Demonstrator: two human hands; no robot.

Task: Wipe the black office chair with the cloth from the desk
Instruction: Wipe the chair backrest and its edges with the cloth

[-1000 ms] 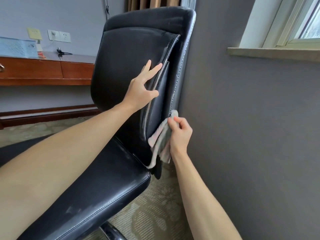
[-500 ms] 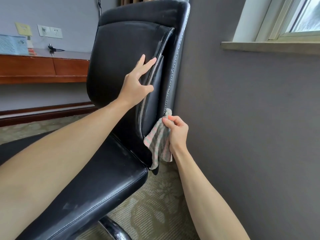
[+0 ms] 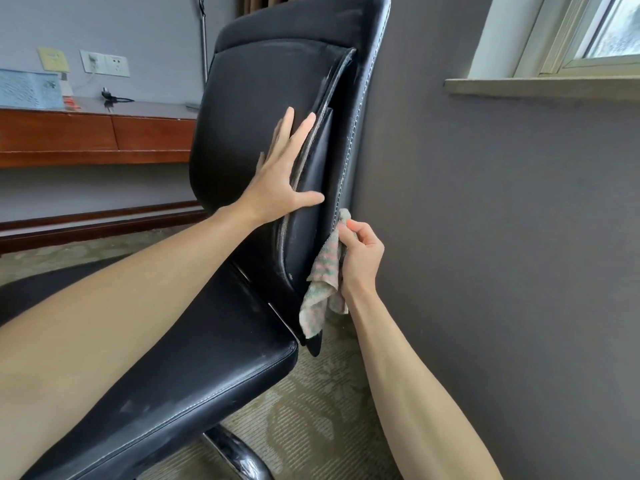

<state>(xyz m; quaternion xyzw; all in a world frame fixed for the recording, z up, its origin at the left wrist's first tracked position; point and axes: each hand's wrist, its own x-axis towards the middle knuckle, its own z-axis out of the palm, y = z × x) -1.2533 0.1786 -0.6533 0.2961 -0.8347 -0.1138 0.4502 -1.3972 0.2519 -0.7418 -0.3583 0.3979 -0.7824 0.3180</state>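
The black office chair [image 3: 256,98] fills the middle of the view, its tall backrest close to the grey wall and its seat [image 3: 194,372] below my arms. My left hand [image 3: 282,181] lies flat on the front of the backrest, fingers straight, thumb spread along the padded edge. My right hand [image 3: 360,252] pinches a pale pink-and-green checked cloth [image 3: 322,289] against the backrest's right side edge, near its lower part. The cloth's loose end hangs down beside the seat's rear corner.
A grey wall [image 3: 502,254] stands just right of the chair, with a window sill [image 3: 540,88] above. A wooden desk [image 3: 90,136] with drawers runs along the back left, carrying a blue box [image 3: 27,88]. Patterned carpet [image 3: 311,420] and the chrome chair base [image 3: 239,455] lie below.
My right hand with the cloth has slid slightly down the backrest's side edge. My left hand has flattened more fully against the backrest. The view has shifted a little.
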